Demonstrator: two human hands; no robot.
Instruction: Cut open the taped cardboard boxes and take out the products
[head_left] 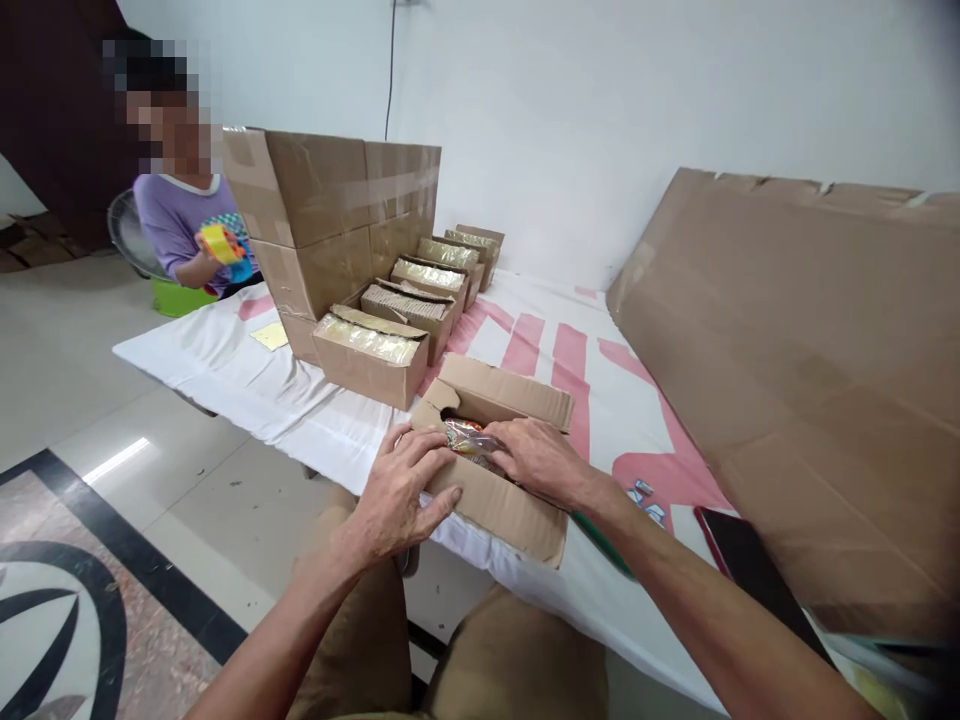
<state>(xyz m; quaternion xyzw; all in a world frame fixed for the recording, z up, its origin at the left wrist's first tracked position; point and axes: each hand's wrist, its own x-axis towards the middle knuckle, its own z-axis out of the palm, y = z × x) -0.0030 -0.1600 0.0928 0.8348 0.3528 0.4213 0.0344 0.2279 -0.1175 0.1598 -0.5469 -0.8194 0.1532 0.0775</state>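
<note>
An open cardboard box (517, 510) with its flaps folded out sits in front of me at the table's near edge. Inside it lies a shiny, colourful plastic packet (466, 440); the rest of the contents is hidden. My left hand (401, 490) rests on the left end and front flap of the box, fingers stretched and thumb apart. Reaching in from the right, my right hand (536, 455) has its fingers closed at the right end of the packet. Its fingertips are partly hidden in the box.
Filled open boxes (371, 355) stand in a row at the left, beside a stack of taped cartons (322, 200). A person (187, 230) holding a yellow tape roll sits behind them. A phone (750, 570), small sachets (643, 495) and a large cardboard sheet (810, 370) lie right.
</note>
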